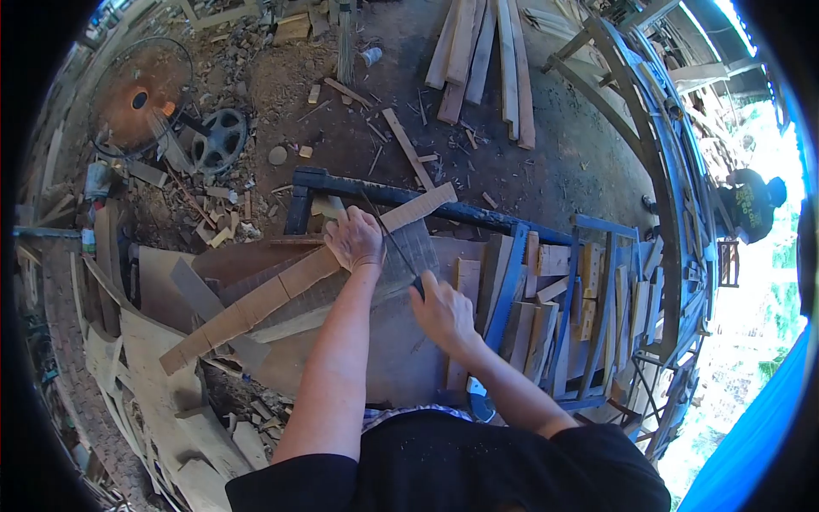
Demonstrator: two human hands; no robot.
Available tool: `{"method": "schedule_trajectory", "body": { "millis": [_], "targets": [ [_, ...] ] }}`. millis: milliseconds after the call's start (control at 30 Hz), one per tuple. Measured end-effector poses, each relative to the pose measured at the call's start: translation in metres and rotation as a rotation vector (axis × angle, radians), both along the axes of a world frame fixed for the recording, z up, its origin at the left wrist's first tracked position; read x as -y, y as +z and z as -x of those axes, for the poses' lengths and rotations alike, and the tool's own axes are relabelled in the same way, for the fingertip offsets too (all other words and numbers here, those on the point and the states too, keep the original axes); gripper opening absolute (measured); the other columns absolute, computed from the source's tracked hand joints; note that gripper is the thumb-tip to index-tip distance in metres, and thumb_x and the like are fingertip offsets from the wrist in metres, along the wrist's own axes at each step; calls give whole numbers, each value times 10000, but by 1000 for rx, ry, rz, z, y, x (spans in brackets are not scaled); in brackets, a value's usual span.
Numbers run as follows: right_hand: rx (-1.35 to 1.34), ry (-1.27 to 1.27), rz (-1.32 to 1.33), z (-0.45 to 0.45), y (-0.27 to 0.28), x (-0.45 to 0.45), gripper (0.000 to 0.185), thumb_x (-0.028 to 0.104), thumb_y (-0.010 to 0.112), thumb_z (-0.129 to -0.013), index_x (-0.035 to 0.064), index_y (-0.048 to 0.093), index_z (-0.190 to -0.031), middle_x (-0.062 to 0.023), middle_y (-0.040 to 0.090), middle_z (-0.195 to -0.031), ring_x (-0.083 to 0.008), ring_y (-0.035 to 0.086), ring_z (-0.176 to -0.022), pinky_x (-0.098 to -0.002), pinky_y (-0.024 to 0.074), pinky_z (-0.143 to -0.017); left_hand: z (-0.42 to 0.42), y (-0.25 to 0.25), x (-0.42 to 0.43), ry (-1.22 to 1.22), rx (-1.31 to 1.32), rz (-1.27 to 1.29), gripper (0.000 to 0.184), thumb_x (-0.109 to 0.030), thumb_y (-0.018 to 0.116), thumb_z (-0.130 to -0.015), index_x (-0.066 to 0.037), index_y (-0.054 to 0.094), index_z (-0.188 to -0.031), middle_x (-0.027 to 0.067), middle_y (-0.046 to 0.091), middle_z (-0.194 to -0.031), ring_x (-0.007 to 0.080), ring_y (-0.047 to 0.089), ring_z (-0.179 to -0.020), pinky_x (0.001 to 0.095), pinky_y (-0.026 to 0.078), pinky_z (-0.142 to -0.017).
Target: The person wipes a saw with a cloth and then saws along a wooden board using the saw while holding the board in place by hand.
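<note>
A long, flat brown wooden strip (281,290) with lines across it lies slantwise over a grey board (375,273). My left hand (354,239) is on the strip near its upper right part, fingers curled over it and pressing it down. In my right hand (444,317) is the dark handle of a narrow hand saw (394,240). Its thin blade points up and left, crossing the strip just right of my left hand. The teeth are too small to see, and how deep the blade sits cannot be made out.
A dark beam (384,193) runs behind the strip. Cut wood pieces (546,333) stand among blue frames on the right. Long planks (482,60) and scraps lie on the dirt floor. A rusty disc (141,98) stands back left, and another person (751,205) is far right.
</note>
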State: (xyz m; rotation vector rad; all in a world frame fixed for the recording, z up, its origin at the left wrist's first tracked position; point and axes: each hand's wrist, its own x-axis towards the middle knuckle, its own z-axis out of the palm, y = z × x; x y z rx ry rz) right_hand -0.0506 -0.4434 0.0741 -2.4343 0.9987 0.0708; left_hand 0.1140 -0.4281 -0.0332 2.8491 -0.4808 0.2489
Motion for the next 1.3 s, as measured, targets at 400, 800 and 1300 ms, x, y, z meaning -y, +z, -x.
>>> {"method": "schedule_trajectory", "body": {
  "millis": [400, 800, 1300],
  "targets": [
    [-4, -7, 0, 8, 1, 0, 273, 320, 579, -924, 50, 541, -924, -230, 665, -777, -429, 661, -694, -519, 536, -643, -1, -4, 0, -5, 36, 14, 167, -276, 540, -855, -134, 595, -787, 63, 599, -901, 298, 584, -852, 456, 449, -744],
    [-5, -4, 36, 12, -7, -1, 260, 327, 582, -924, 71, 548, -957, -224, 663, -751, -416, 667, -685, -516, 535, -622, 0, -3, 0, 4, 24, 21, 157, -274, 555, -852, -139, 596, -783, 73, 597, -883, 294, 579, -853, 447, 432, -763],
    [36, -25, 7, -42, -37, 12, 270, 339, 568, -927, 71, 544, -952, -226, 663, -752, -440, 660, -714, -542, 525, -654, 1, -7, -3, 1, 0, 30, 150, -272, 552, -851, -142, 611, -807, 76, 611, -911, 308, 586, -884, 468, 441, -767]
  ]
}}
